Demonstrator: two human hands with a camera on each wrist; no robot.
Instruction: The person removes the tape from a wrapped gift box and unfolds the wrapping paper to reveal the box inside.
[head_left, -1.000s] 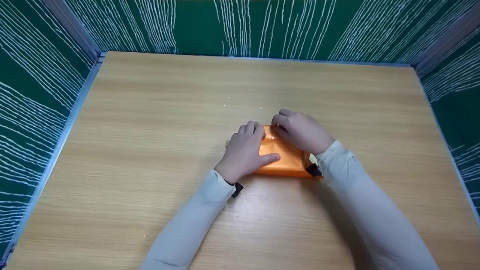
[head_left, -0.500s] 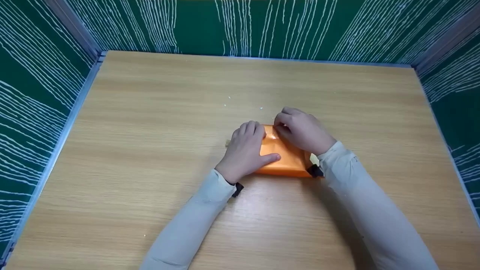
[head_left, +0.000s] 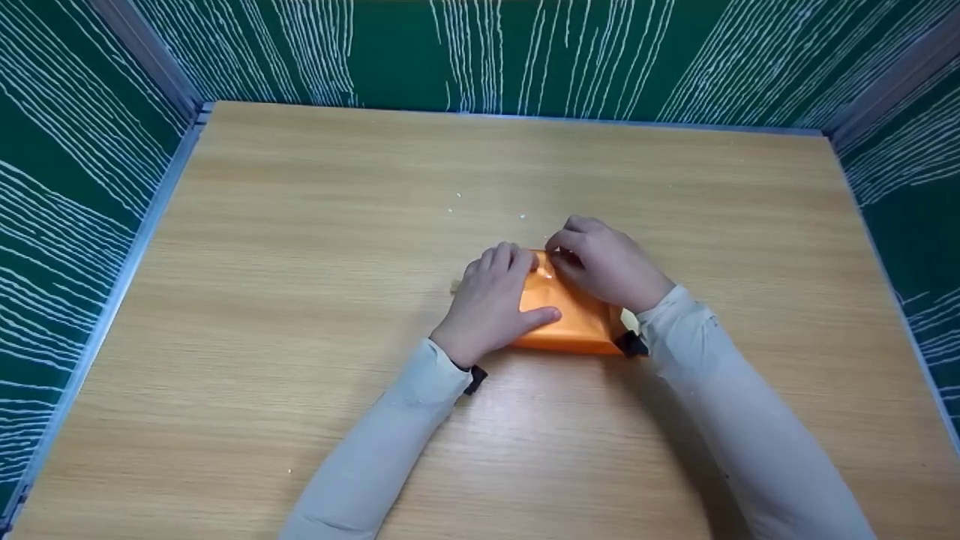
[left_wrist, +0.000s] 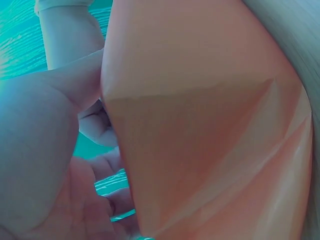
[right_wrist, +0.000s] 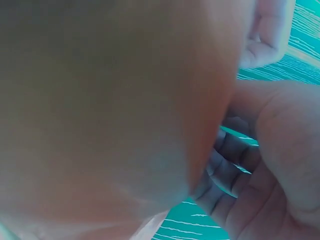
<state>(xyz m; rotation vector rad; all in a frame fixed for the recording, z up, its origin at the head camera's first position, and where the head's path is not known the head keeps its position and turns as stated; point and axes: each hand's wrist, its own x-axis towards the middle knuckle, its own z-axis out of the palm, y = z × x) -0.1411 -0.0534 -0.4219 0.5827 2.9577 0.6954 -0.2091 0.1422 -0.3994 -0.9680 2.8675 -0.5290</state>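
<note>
A flat orange package (head_left: 574, 319), smooth and slightly shiny like wrapping paper, lies on the table in the head view. My left hand (head_left: 491, 300) rests on its left part, thumb stretched across the top and fingers over the far side. My right hand (head_left: 606, 264), fingers curled, pinches the orange wrapping near the far edge; the exact fold between its fingertips is hidden. Creases run across the orange sheet (left_wrist: 200, 150) in the left wrist view. Close up in the right wrist view, the package (right_wrist: 115, 115) is blurred. What it contains cannot be seen.
Small pale-yellow bits stick out by the package's left side and by the right wrist. Tiny white specks (head_left: 523, 216) dot the wooden table (head_left: 300, 225). Green walls (head_left: 397, 60) with white lines border the back and sides.
The right hand shifts slightly right, then a touch back along the far edge. The left fingers creep a little to the right; the package stays where it was.
</note>
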